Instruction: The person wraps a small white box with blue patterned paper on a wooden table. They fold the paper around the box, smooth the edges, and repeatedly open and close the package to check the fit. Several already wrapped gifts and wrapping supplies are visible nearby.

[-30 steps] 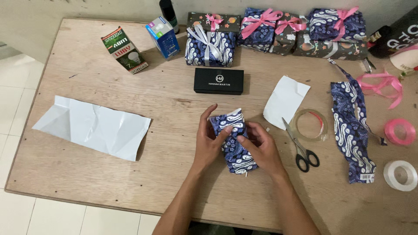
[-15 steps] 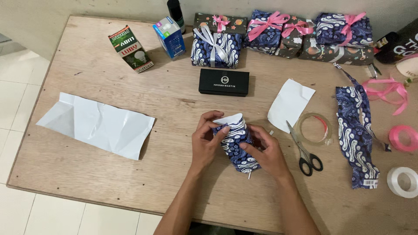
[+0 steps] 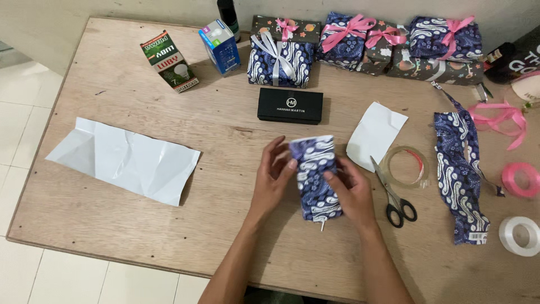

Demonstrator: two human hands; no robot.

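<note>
A small box wrapped in blue and white patterned paper lies on the wooden table between both my hands. My left hand presses its left side with the thumb on the paper's top corner. My right hand holds its right side, fingers on the paper. A small white stub sticks out of the parcel's near end.
Scissors and a clear tape roll lie right of my hands. A black box sits behind the parcel. White paper sheets, a strip of patterned paper, ribbon rolls and several wrapped gifts are around.
The parcel has been straightened and lengthened out toward the far side, with its paper pulled smoother. My left hand opened along its side.
</note>
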